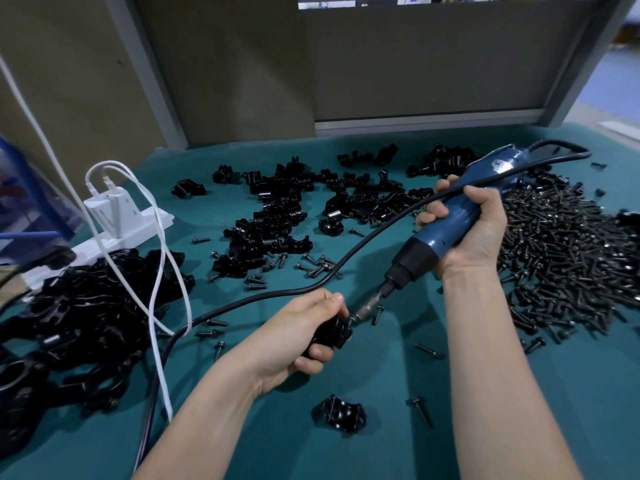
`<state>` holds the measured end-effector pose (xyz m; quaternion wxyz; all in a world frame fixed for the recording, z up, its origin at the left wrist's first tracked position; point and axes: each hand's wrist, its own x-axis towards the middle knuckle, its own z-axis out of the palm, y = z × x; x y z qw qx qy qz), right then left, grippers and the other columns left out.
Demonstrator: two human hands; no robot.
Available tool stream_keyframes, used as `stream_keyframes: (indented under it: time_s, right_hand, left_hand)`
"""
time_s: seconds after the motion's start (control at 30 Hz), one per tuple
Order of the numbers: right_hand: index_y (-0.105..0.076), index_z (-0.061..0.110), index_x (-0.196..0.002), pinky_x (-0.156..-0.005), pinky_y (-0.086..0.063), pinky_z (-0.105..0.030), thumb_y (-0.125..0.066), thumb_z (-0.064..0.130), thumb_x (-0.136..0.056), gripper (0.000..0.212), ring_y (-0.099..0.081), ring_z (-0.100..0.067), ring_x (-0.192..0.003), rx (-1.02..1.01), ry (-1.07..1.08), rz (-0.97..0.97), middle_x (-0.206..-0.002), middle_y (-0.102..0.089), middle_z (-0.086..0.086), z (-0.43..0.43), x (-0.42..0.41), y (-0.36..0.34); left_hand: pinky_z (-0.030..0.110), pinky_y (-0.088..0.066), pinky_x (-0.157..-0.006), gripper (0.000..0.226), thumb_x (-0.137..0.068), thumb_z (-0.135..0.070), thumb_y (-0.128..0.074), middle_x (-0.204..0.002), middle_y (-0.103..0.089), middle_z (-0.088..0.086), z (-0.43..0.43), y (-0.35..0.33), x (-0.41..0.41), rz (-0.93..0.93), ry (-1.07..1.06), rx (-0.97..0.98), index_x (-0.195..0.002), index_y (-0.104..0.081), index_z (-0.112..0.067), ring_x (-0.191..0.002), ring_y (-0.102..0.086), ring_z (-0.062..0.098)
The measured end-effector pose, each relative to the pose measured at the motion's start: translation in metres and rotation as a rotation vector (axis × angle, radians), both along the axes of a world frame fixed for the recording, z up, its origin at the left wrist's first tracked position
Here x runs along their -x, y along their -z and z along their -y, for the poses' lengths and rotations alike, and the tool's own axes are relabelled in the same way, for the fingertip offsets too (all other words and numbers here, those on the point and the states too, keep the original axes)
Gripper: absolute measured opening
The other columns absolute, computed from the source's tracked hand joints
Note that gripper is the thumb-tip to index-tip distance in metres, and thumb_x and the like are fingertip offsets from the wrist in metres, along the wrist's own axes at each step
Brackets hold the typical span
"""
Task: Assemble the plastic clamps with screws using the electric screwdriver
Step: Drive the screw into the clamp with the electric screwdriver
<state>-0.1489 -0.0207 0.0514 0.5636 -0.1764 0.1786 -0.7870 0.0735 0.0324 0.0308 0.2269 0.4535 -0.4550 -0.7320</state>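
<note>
Nearest to us on the teal cloth-covered table (485, 393) lies a lone black plastic clamp piece (343, 415), open side up, with a single loose black screw (423, 412) just to its right.

Above it, our left hand (298, 337) grips a black plastic clamp (332, 332), thumb on top and fingers curled underneath, clamped around it just above the cloth near the middle of the table. Our right hand (471, 230) is wrapped firmly round the body of the blue electric screwdriver (450, 223), which tilts down and to the left. Its metal bit (369, 308) meets the right-hand end of the held clamp; we cannot tell whether a screw sits at the tip.

The screwdriver's black cord (277, 292) loops out of its far end, passes behind the right hand and over the left wrist, then runs off the near left edge.

To the right spreads a large heap of dark screws (571, 258). Loose black clamp parts (277, 209) are scattered across the middle and back of the table, with a few screws among them. On the left sits a dense pile of black clamps (79, 323), and behind it a white power strip (114, 233) with a white charger (110, 209) and white cables (159, 271) trailing over the pile.
</note>
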Motion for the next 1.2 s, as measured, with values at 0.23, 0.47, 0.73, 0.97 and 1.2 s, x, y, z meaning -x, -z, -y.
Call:
stream_keyframes:
  time_s: [0.23, 0.47, 0.73, 0.97, 1.2]
  right_hand:
    - [-0.051, 0.012, -0.089, -0.044, -0.040, -0.019, -0.048, 0.020, -0.072, 0.020, -0.043, -0.008, -0.043, 0.027, -0.080, -0.038, -0.079, -0.053, 0.002, 0.001, -0.007, 0.000]
    - [-0.049, 0.012, -0.090, -0.040, -0.039, -0.018, -0.042, 0.021, -0.074, 0.021, -0.042, -0.007, -0.039, 0.110, -0.147, -0.004, -0.075, -0.053, 0.003, 0.000, -0.011, 0.000]
    - [-0.051, 0.002, -0.091, -0.040, -0.043, -0.020, -0.058, 0.012, -0.063, 0.030, -0.052, -0.018, -0.036, 0.400, -0.353, 0.481, -0.069, -0.059, -0.009, -0.001, -0.011, -0.003]
    - [-0.051, 0.006, -0.089, -0.037, -0.043, -0.018, -0.042, 0.025, -0.073, 0.026, -0.050, -0.011, -0.035, 0.289, -0.209, 0.383, -0.067, -0.057, -0.002, -0.001, -0.002, -0.001]
    - [-0.051, 0.005, -0.091, -0.039, -0.043, -0.019, -0.083, 0.003, -0.050, 0.052, -0.049, -0.012, -0.035, 0.297, -0.298, 0.254, -0.070, -0.057, -0.004, 0.002, -0.010, -0.005]
  left_hand:
    - [0.012, -0.020, -0.033, 0.022, -0.101, -0.032, -0.047, -0.070, -0.043, 0.001, -0.002, 0.002, -0.001, 0.074, 0.098, -0.002, -0.090, -0.050, -0.014, -0.045, -0.031, 0.006]
    - [0.012, -0.019, -0.034, 0.023, -0.100, -0.034, -0.047, -0.068, -0.039, -0.004, 0.000, 0.003, -0.002, 0.112, 0.157, 0.021, -0.087, -0.050, -0.016, -0.044, -0.028, 0.005]
    - [0.007, -0.020, -0.026, 0.028, -0.089, -0.042, -0.058, -0.071, -0.045, 0.003, -0.003, 0.006, 0.004, -0.324, 0.276, -0.557, -0.085, -0.054, -0.014, -0.040, -0.027, 0.002]
    - [0.006, -0.019, -0.026, 0.029, -0.088, -0.042, -0.052, -0.073, -0.043, 0.002, 0.002, 0.011, 0.009, -0.346, 0.276, -0.549, -0.086, -0.046, -0.014, -0.040, -0.026, 0.001]
    - [0.009, -0.021, -0.025, 0.028, -0.087, -0.041, -0.054, -0.071, -0.042, 0.000, 0.002, 0.017, 0.004, -0.332, 0.258, -0.540, -0.083, -0.052, -0.014, -0.039, -0.033, 0.002]
